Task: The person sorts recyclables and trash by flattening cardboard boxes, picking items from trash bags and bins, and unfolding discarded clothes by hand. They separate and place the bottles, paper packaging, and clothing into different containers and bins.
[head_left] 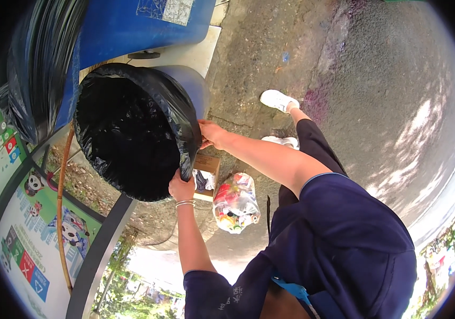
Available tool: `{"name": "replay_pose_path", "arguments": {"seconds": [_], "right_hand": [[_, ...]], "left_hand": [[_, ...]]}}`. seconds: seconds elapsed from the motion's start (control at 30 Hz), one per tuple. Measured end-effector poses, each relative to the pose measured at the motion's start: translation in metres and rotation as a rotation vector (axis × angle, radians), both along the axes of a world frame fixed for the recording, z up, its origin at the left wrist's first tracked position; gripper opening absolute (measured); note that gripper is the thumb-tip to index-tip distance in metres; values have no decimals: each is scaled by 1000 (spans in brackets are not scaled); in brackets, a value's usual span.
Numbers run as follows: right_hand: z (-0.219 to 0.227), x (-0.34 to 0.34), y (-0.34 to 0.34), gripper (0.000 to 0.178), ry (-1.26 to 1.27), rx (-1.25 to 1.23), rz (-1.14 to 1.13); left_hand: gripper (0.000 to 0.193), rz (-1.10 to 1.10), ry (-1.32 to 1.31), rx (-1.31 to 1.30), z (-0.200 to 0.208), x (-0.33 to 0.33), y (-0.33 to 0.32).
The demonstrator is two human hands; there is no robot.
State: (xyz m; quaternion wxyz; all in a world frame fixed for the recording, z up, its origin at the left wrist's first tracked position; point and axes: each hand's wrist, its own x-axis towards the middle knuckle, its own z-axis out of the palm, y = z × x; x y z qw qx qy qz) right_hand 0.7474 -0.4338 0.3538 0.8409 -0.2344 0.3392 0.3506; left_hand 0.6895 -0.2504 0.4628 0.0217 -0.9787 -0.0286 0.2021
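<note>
A black plastic bin liner [126, 122] lines a round blue bin [189, 85], its edge folded out over the rim. The mouth gapes wide and the inside is dark. My left hand [181, 189], with a bracelet at the wrist, is closed on the liner at the near edge of the rim. Farther up along the right side, my right hand [212, 134] grips the liner's outer fold, its fingertips partly hidden. Just right of my left hand stands a cardboard box [214, 165] holding dark and white items. Beside it rests a clear plastic bag [236, 204] of colourful waste.
A large blue wheeled bin [132, 32] stands behind, with black plastic [41, 69] draped at its left. Signboards [31, 255] in a grey frame and a thin brown pole [64, 212] border the left. My white shoes [279, 100] are on the rough pavement at right.
</note>
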Motion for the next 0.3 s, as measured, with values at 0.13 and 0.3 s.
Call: {"name": "replay_pose_path", "arguments": {"seconds": [0.13,0.3], "right_hand": [[-16,8,-9,53,28,-159,-109],[-38,-10,-23,70,77,-113,-123]], "left_hand": [[38,13,22,-12,-9,4,-21],[46,-66,57,-106,-24,43,-92]]}}
